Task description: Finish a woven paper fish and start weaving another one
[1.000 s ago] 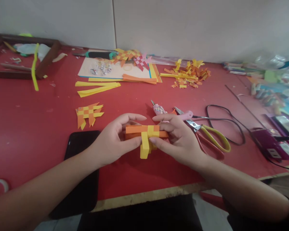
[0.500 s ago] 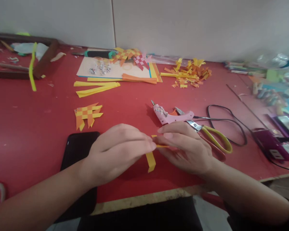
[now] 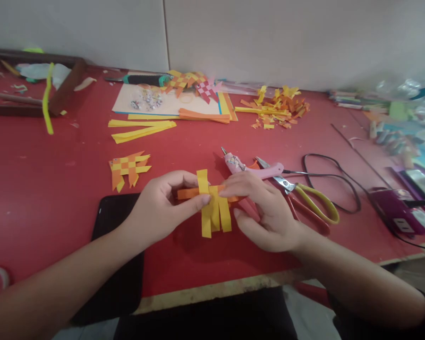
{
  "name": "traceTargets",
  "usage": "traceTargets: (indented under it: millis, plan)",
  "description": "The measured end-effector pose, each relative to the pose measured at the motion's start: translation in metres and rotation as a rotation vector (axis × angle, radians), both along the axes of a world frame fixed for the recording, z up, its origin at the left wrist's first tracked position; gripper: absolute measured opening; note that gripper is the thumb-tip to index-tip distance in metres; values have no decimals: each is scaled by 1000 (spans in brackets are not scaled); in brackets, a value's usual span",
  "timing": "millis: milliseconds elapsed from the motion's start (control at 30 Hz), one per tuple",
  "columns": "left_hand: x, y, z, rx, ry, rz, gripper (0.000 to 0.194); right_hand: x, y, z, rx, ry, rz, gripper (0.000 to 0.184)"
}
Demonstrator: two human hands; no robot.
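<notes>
Between my hands is a piece of woven paper strips [image 3: 215, 212], with yellow strips crossing an orange one. My left hand [image 3: 166, 198] pinches its left side, thumb in front on a yellow strip and fingers behind. On the right side, my right hand [image 3: 265, 210] has its fingers closed on the top of the weave near the orange strip; its thumb is lower and apart from the paper. A finished woven paper fish [image 3: 129, 169] in orange and yellow lies beyond my left hand. A black phone [image 3: 115, 264] lies under my left forearm.
A pink glue gun [image 3: 251, 169] and scissors [image 3: 304, 196] with yellow and red handles lie by my right hand. Yellow strips [image 3: 141, 131], a scrap pile [image 3: 279, 111] and a cutter [image 3: 141, 80] are farther back. A wooden tray [image 3: 65, 85] stands at the left.
The woven strips have turned to face me, so the yellow strips now show spread out. My left hand has tilted up with its thumb in front; my right thumb has moved apart from the fingers.
</notes>
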State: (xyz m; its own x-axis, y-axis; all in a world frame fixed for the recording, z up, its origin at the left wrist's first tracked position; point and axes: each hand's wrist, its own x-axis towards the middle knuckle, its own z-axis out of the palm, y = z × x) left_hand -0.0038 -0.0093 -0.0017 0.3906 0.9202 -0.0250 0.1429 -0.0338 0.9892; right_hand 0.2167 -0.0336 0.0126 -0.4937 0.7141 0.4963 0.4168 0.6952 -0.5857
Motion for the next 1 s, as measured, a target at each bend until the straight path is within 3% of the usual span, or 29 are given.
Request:
traceTargets:
  millis: [267, 400, 600, 733, 1000]
  plan:
    - [-2, 2, 0, -165, -48, 1, 23, -2, 2, -6, -40, 14, -65, 14]
    - [0, 2, -1, -206, -37, -63, 25, -3, 1, -7, -146, 64, -121, 5]
    - [2, 0, 1, -264, -76, -190, 27, -6, -2, -3, -299, 71, -221, 6]
    - [2, -2, 5, -216, 6, -195, 40, -9, -4, -1, -334, 76, -201, 8]
    - [2, -1, 6, -193, 60, -192, 35, -10, -6, -5, -424, 175, -110, 9]
